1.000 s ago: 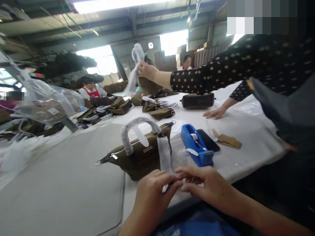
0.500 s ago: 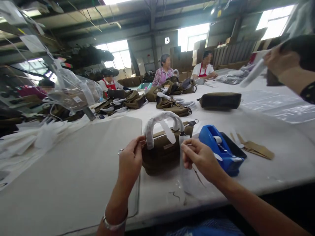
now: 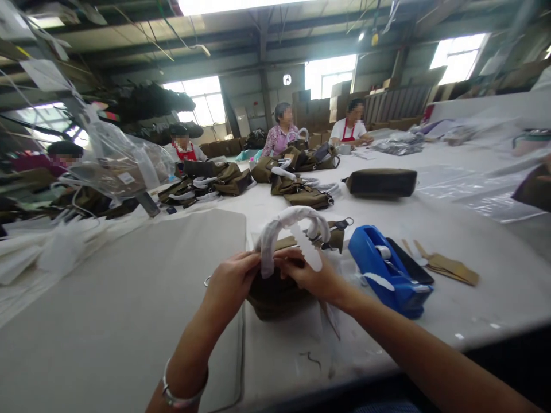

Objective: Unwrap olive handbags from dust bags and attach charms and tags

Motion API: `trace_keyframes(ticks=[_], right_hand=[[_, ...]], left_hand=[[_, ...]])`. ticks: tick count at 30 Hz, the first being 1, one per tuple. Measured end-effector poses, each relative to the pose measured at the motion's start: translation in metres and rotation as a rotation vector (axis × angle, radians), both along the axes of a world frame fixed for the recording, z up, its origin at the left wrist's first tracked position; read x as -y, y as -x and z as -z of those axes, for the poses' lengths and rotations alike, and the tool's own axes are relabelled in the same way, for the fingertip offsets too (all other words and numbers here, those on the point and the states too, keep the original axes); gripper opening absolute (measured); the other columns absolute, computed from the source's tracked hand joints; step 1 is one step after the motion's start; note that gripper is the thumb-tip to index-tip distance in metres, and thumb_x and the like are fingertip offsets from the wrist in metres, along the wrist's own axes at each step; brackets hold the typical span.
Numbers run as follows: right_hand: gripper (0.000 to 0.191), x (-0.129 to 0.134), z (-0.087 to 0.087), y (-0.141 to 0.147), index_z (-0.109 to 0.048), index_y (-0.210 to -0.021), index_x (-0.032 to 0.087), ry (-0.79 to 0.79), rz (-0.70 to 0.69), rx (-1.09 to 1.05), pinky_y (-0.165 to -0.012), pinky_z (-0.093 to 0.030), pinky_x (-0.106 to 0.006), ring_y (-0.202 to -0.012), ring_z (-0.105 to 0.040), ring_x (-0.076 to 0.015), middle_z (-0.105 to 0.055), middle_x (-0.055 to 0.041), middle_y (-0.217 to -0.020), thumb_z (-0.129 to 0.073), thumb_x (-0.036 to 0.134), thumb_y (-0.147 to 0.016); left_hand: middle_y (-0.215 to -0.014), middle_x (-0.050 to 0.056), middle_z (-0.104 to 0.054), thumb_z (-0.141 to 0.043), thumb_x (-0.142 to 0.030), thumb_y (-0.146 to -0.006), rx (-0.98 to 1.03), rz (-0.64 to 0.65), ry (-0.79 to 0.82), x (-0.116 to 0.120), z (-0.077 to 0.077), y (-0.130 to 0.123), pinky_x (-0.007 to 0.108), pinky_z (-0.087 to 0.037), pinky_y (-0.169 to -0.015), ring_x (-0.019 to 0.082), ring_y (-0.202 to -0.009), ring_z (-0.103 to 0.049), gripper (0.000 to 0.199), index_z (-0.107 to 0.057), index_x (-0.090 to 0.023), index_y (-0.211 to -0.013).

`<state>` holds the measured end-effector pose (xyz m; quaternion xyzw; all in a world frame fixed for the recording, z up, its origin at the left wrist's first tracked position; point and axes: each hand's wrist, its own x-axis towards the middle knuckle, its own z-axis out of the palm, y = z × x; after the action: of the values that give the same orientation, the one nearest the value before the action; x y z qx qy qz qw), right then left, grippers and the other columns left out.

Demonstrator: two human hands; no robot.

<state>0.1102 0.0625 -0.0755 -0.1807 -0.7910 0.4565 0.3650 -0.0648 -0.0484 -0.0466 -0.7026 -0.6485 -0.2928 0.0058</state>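
An olive-brown handbag [image 3: 275, 298] stands on the white table in front of me, its handle [image 3: 286, 221] wrapped in white material and a pale strip hanging from it. At the bag's upper left corner, my left hand [image 3: 235, 281] is closed, fingertips pinching by the base of the wrapped handle. My right hand [image 3: 307, 272] reaches across the bag's front to the same handle end, fingers curled together; what it pinches is too small to make out. The strip partly covers this hand.
Right of the bag stands a blue tape dispenser [image 3: 387, 275], with brown tags [image 3: 451, 268] beyond it. A dark bag [image 3: 381, 182] lies farther back, near piled bags [image 3: 301, 186]. A grey board [image 3: 172, 298] covers the table's left. Several people sit across.
My right hand has moved left, from the bag's right side to the left handle end. The view has shifted slightly, and the other person's arm at the upper right has left it.
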Motion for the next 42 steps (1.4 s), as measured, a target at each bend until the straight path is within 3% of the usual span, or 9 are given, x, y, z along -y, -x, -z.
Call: trace_keyframes(ticks=[6,10,14,18,23,28,31,34,42], right_hand=[[0.023,0.003,-0.004,-0.03,-0.074,-0.108,0.025,-0.036,-0.016,0.176,-0.077,-0.056,-0.031,-0.082,-0.072,-0.0198,-0.077,-0.0002,-0.089,-0.067,0.019,-0.088],[0.019,0.009,-0.007,-0.048,-0.071,-0.105,0.024,-0.038,-0.044,0.24,-0.085,-0.052,-0.031,-0.088,-0.071,-0.0188,-0.076,0.0004,-0.093,-0.071,0.019,-0.087],[0.011,0.012,-0.011,-0.053,-0.069,-0.092,0.024,0.007,-0.115,0.174,-0.081,-0.05,-0.027,-0.085,-0.068,-0.0154,-0.073,0.0033,-0.088,-0.066,0.013,-0.089],[0.01,0.01,-0.003,-0.05,-0.07,-0.09,0.025,-0.052,-0.068,0.129,-0.078,-0.05,-0.025,-0.081,-0.068,-0.0145,-0.073,0.0045,-0.085,-0.067,0.016,-0.092],[0.009,0.005,0.019,-0.038,-0.072,-0.097,0.024,-0.4,0.083,0.134,-0.074,-0.051,-0.027,-0.077,-0.069,-0.0167,-0.074,-0.0009,-0.089,-0.064,0.028,-0.098],[0.011,0.007,0.019,-0.028,-0.076,-0.092,0.025,-0.677,0.225,-0.023,-0.09,-0.053,-0.034,-0.102,-0.065,-0.0239,-0.072,-0.0064,-0.113,-0.066,0.029,-0.096],[0.012,0.008,0.012,-0.028,-0.077,-0.094,0.025,-0.738,0.293,-0.121,-0.086,-0.053,-0.035,-0.094,-0.063,-0.0231,-0.073,-0.0071,-0.105,-0.067,0.03,-0.096],[0.016,0.007,0.01,-0.027,-0.076,-0.096,0.026,-0.657,0.25,-0.131,-0.084,-0.053,-0.034,-0.088,-0.064,-0.0215,-0.074,-0.0053,-0.098,-0.061,0.031,-0.1],[0.011,0.003,0.006,-0.021,-0.075,-0.086,0.026,-0.038,0.163,-0.053,-0.077,-0.054,-0.029,-0.082,-0.068,-0.0199,-0.074,0.0001,-0.087,-0.069,0.033,-0.091]], left_hand=[[-0.098,0.0,-0.077,-0.054,-0.041,-0.102,-0.288,-0.29,-0.254,0.031,0.005,0.007,0.031,-0.048,-0.075,0.023,-0.09,-0.069,0.026,-0.075,-0.026,-0.104],[-0.095,-0.002,-0.075,-0.062,-0.047,-0.097,-0.109,-0.385,-0.335,0.05,0.005,0.005,0.029,-0.048,-0.081,0.019,-0.086,-0.067,0.023,-0.075,-0.028,-0.098],[-0.089,-0.002,-0.072,-0.073,-0.046,-0.088,0.215,-0.459,-0.36,0.053,0.006,-0.005,0.025,-0.048,-0.066,0.014,-0.067,-0.059,0.02,-0.075,-0.026,-0.093],[-0.093,0.0,-0.071,-0.078,-0.037,-0.085,0.575,-0.323,-0.398,0.039,0.01,-0.016,0.022,-0.053,-0.074,0.015,-0.084,-0.066,0.015,-0.074,-0.023,-0.087],[-0.105,0.003,-0.076,-0.076,-0.031,-0.087,0.795,-0.088,-0.342,0.017,0.017,-0.033,0.026,-0.055,-0.091,0.019,-0.102,-0.07,0.01,-0.074,-0.022,-0.084],[-0.088,-0.003,-0.077,-0.078,-0.029,-0.087,0.675,-0.123,-0.33,0.006,0.023,-0.045,0.022,-0.054,-0.079,0.013,-0.08,-0.07,0.006,-0.078,-0.027,-0.092],[-0.096,-0.003,-0.076,-0.071,-0.026,-0.093,0.582,-0.091,-0.341,0.005,0.023,-0.049,0.022,-0.053,-0.082,0.013,-0.086,-0.069,0.013,-0.078,-0.03,-0.103],[-0.103,-0.001,-0.075,-0.065,-0.024,-0.097,0.516,-0.08,-0.348,0.006,0.022,-0.053,0.023,-0.051,-0.089,0.014,-0.096,-0.069,0.016,-0.077,-0.029,-0.107],[-0.106,0.003,-0.073,-0.064,-0.022,-0.096,0.466,-0.052,-0.334,0.008,0.021,-0.06,0.026,-0.055,-0.088,0.017,-0.098,-0.07,0.019,-0.077,-0.027,-0.109]])
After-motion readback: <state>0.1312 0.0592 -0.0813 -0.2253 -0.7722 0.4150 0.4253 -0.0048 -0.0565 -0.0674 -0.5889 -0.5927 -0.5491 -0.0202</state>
